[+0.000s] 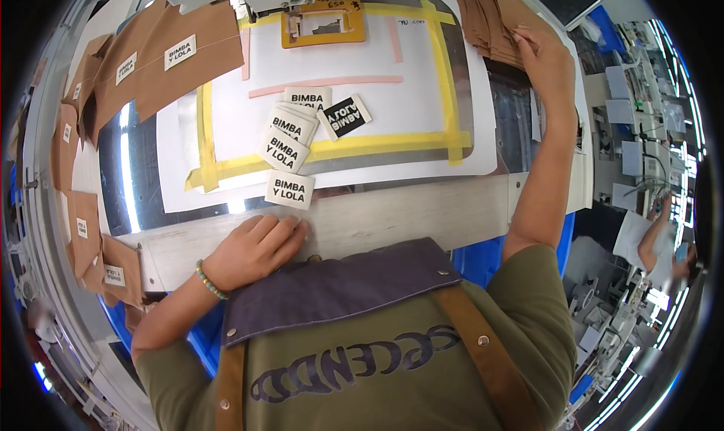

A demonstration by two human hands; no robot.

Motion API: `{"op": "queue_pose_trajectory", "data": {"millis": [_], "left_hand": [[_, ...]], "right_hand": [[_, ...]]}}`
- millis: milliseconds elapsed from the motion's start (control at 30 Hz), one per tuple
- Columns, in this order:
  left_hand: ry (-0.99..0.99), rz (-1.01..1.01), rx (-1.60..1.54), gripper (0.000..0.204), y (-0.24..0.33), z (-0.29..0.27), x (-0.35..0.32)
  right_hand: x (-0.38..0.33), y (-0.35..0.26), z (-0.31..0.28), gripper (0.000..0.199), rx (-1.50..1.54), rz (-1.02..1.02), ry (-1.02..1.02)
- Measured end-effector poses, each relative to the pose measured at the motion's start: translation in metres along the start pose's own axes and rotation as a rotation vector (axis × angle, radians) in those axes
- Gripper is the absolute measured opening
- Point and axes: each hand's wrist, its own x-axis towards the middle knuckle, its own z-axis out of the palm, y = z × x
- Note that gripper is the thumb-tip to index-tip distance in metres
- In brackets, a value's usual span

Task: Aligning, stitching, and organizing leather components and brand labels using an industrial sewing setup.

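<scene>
Brown fabric pieces [494,20] sit stacked at the upper right of the frame, and the right hand [547,58] reaches up to them, fingers curled onto the edge of the pile as if pinching the top piece; whether it has a firm grip I cannot tell. Lower left of centre, the left hand [256,248] rests flat and open on the pale table edge [407,216], fingertips just beside a white label [289,189]. More white labels [290,129] and one black label [345,116] lie in a loose cluster in the middle, inside a yellow tape frame [449,76] on a white sheet. Other brown pieces with labels sewn on [162,58] spread across the upper left. An orange template [323,24] sits at top centre.
</scene>
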Motion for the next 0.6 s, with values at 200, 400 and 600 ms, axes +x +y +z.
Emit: {"op": "queue_pose_trajectory", "data": {"millis": [200,400,600], "left_hand": [[0.046,0.04,-0.154,0.037,-0.006,-0.005,0.018],[0.306,0.047,0.032,0.057,-0.036,-0.04,0.045],[0.179,-0.308,-0.039,0.093,-0.059,-0.034,0.069]], "right_hand": [[0.001,0.008,0.003,0.029,-0.047,0.059,-0.02],[0.001,0.002,0.003,0.032,-0.045,0.154,-0.061],[0.0,-0.002,0.002,0.032,-0.058,0.154,-0.054]]}}
